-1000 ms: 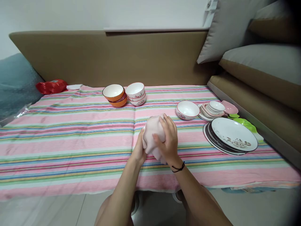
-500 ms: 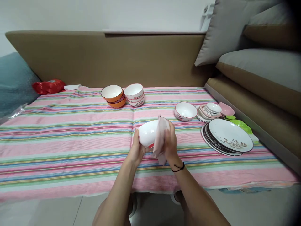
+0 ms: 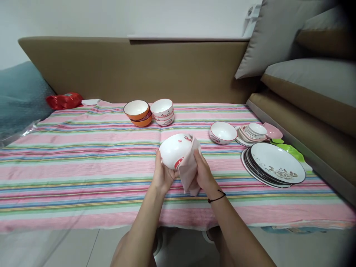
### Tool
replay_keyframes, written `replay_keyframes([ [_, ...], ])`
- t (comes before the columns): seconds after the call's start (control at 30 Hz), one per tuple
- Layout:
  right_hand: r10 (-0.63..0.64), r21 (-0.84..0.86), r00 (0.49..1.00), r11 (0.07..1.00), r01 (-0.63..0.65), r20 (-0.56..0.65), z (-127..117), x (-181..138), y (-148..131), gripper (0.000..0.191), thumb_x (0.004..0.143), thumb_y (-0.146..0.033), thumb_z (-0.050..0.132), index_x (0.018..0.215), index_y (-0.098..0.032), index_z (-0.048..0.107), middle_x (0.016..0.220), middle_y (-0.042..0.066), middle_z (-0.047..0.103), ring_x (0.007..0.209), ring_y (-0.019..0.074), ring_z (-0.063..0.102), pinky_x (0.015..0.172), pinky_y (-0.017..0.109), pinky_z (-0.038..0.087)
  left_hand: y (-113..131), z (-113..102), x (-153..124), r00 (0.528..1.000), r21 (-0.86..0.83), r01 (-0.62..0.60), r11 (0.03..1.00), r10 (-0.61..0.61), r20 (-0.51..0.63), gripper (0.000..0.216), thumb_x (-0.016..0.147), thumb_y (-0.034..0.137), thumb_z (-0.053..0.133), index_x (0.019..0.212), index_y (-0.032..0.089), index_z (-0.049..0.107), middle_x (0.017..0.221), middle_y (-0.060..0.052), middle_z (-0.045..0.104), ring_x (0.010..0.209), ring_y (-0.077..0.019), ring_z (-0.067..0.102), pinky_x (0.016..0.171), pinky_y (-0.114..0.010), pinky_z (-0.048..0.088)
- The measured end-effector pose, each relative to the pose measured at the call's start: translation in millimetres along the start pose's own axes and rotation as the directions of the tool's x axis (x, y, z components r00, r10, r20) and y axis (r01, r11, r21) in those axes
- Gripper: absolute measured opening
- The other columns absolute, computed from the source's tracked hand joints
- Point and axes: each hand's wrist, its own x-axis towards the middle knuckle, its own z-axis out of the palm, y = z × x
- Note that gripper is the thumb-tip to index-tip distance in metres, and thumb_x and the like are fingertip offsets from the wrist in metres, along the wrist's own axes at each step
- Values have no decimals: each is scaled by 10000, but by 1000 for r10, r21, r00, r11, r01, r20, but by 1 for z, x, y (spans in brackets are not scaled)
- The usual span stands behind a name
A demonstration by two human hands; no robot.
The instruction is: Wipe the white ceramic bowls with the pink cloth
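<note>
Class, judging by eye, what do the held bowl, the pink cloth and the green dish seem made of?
White bowl: probably glazed ceramic; its smooth wall looks glossy.
Pink cloth: apparently soft, matte textile, since it hangs in folds.
Green dish: smooth and shiny, plastic or glazed ceramic; unclear which.

No legible text; red marks (image 3: 188, 138) on held bowl (image 3: 170, 150) too small to read.
</note>
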Motion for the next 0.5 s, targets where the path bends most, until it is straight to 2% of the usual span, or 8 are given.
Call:
replay_keyframes([
  [0.1,-45,8,996,999,45,73,-2,0,-1,599,822,-534,648,1347,-292,493,1289,21,621,1193,240,569,1005,374,482,3,4,-1,999,10,-4,1000,4,-33,637,931,637,274,1320,214,547,1069,-98,727,786,-203,701,556,-247,562],
  [0.2,-84,-35,987,995,89,136,-3,-2,-4,679,766,-489,724,1361,-284,468,1263,41,633,1167,251,581,973,374,501,4,6,-2,997,40,-25,999,28,-72,584,942,593,325,1306,201,561,1066,-100,728,852,-218,703,605,-255,577],
  [0.33,-47,-80,984,995,62,174,-4,-5,-7,822,680,-425,806,1387,-275,414,1237,56,643,1134,258,597,919,368,525,4,4,-3,991,92,-78,993,87,-101,552,931,556,416,1304,175,557,1083,-112,721,930,-233,696,709,-278,593],
  [0.5,-19,-82,974,996,38,225,-6,-6,-9,814,697,-422,794,1397,-276,407,1251,56,632,1123,247,600,896,341,527,9,-1,-5,993,164,-66,984,81,-85,534,930,540,432,1322,189,525,1118,-121,705,867,-224,708,625,-259,592],
])
